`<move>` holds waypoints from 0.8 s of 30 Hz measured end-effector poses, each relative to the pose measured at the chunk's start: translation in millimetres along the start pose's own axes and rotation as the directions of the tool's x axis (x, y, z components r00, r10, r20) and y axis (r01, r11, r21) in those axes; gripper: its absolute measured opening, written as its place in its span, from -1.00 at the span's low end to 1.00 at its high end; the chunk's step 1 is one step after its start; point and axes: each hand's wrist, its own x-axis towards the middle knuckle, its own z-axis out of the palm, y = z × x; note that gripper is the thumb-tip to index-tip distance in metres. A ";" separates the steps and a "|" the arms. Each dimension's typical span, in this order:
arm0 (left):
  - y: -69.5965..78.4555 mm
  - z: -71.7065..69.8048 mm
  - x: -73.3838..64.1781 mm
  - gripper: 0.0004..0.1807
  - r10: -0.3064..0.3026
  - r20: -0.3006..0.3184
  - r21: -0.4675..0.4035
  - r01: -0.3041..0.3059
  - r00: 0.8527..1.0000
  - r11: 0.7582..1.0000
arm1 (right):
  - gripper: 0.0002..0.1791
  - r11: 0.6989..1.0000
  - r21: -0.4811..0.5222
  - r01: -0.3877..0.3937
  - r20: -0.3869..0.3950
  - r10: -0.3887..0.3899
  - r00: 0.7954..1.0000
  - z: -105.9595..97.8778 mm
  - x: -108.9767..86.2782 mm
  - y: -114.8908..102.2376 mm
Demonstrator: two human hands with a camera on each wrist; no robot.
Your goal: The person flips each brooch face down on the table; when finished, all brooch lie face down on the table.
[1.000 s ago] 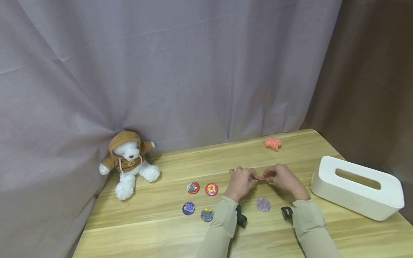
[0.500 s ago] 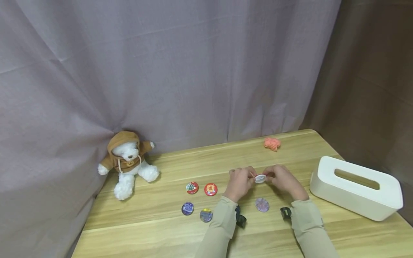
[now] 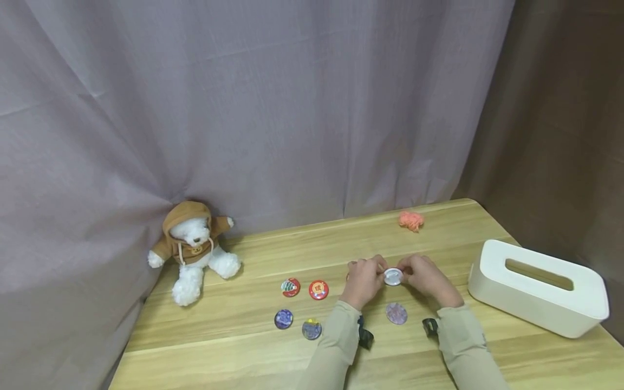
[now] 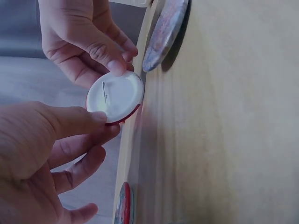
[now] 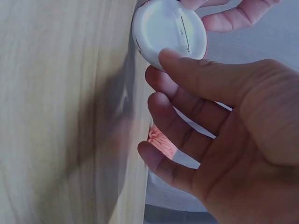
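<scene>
Head view: two bluish badges (image 3: 284, 319) and a lilac badge (image 3: 396, 313) lie on the table (image 3: 209, 357). Past the lilac one I see the left hand (image 3: 363, 283) and the right hand (image 3: 428, 279) pinching opposite edges of a white-backed badge (image 3: 393, 277), pin side showing, raised above the table. Two red badges (image 3: 319, 290) lie left of the hands; a box (image 3: 526, 300) stands to the right. Farther back are a plush toy (image 3: 187, 284), some yarn (image 3: 411, 221), then the curtain (image 3: 273, 119).

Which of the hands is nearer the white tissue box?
Right. In the head view, the right hand is left of the tissue box, apart from it; the left hand is farther left, past the badge.
</scene>
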 end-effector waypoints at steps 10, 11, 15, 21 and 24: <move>5.1 6.2 0.8 -0.70 -0.010 -0.017 0.067 0.011 1.000 0.998 | -0.72 0.999 -0.031 -0.040 -0.040 0.039 0.998 6.7 -0.7 -5.0; 6.0 6.2 0.9 -0.69 -0.019 -0.010 0.073 0.020 1.000 0.997 | -0.71 0.998 -0.034 -0.051 -0.039 0.049 0.998 7.1 -0.2 -5.3; 9.4 7.8 0.2 -0.69 -0.055 0.020 0.113 0.053 0.998 0.992 | -0.69 0.996 -0.034 -0.078 -0.028 0.077 0.997 8.4 -0.2 -5.7; 12.9 7.5 -0.5 -0.67 -0.087 0.050 0.160 0.078 0.995 0.984 | -0.69 0.996 -0.037 -0.079 -0.025 0.079 0.997 7.9 -0.3 -7.0; 13.6 7.7 -0.8 -0.67 -0.093 0.060 0.155 0.083 0.994 0.984 | -0.71 0.996 -0.051 -0.079 -0.019 0.079 0.997 6.8 -0.1 -6.5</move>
